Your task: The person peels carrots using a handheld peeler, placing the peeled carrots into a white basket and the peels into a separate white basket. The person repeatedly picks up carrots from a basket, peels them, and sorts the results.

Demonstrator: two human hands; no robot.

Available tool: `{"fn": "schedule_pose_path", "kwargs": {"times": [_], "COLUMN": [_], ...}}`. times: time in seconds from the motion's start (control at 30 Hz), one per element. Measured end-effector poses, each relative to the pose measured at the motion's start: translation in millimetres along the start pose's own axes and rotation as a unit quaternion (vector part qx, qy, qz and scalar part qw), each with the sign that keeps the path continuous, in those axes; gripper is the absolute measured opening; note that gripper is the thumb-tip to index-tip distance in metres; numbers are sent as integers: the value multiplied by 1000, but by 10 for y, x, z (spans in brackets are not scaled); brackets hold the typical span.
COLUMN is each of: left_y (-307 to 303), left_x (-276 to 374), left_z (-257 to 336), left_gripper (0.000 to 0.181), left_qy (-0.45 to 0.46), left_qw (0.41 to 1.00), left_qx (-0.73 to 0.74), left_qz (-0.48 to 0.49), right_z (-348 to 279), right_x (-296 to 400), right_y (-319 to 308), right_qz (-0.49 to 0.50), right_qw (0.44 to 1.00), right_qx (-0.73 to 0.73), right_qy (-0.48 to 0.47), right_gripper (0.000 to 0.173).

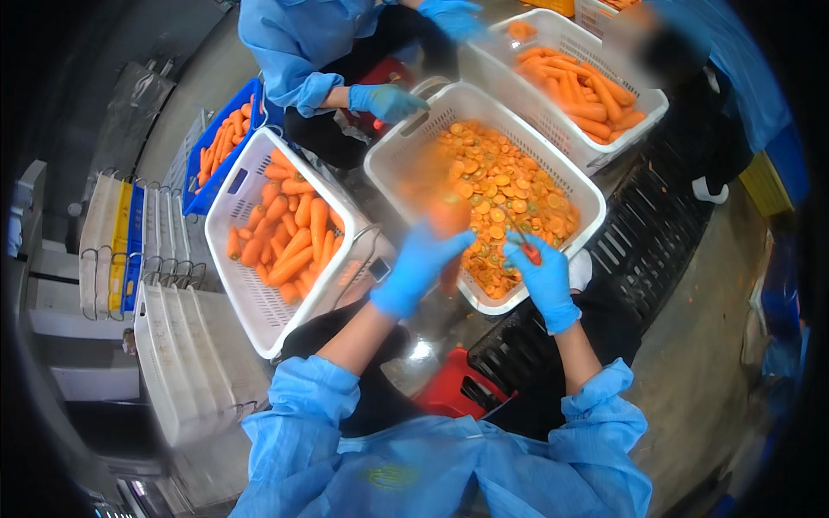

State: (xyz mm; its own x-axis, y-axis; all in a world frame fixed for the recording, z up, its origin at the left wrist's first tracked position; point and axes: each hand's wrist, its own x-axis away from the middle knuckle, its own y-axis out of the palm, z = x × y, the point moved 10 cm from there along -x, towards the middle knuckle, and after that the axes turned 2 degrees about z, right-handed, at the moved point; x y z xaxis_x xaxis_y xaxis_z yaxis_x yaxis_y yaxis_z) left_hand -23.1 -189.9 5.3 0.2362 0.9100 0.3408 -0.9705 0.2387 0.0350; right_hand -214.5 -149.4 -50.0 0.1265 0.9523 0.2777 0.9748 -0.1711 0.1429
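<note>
My left hand [418, 269], in a blue glove, holds a blurred carrot [448, 217] over the near left side of a white plastic crate [597, 217]. My right hand [544, 278], gloved alike, grips a small knife [532, 252] by its red handle. The thin blade points up and away over the crate. Inside that crate lies a heap of cut carrot slices and ends [502, 188], some with greenish centres. A hazy orange blur hides part of its left interior. On my left, another white crate [350, 239] holds whole carrots [298, 226].
A co-worker's gloved hand [388, 102] is by the slice crate's far corner. Carrots fill part of a blue crate [189, 194] and a far white crate [657, 107]. Another person [745, 84] sits upper right. Nested crates [188, 349] stand left; a red stool [447, 388] is below me.
</note>
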Motion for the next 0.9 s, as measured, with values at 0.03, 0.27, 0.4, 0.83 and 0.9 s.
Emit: {"fn": "schedule_pose_path", "kwargs": {"times": [0.03, 0.27, 0.4, 0.83, 0.9], "left_y": [-41, 39, 111, 212, 232], "left_x": [10, 76, 87, 134, 155], "left_z": [15, -76, -136, -125, -77], "left_gripper": [56, 64, 64, 58, 58], "left_qy": [23, 79, 69, 44, 61], "left_qw": [997, 958, 968, 973, 969], "left_qx": [-74, -272, -241, -226, -240], "left_qz": [20, 52, 22, -9, -11], "right_z": [-173, -548, -661, -624, -624], "right_x": [5, 253, 307, 321, 320], "right_y": [-10, 101, 95, 128, 138], "right_qz": [13, 21, 55, 43, 41], "right_qw": [994, 912, 887, 872, 875], "right_qx": [71, 274, 273, 328, 326], "right_qy": [-79, -305, -367, -361, -356], "right_gripper": [38, 43, 32, 32, 31]}}
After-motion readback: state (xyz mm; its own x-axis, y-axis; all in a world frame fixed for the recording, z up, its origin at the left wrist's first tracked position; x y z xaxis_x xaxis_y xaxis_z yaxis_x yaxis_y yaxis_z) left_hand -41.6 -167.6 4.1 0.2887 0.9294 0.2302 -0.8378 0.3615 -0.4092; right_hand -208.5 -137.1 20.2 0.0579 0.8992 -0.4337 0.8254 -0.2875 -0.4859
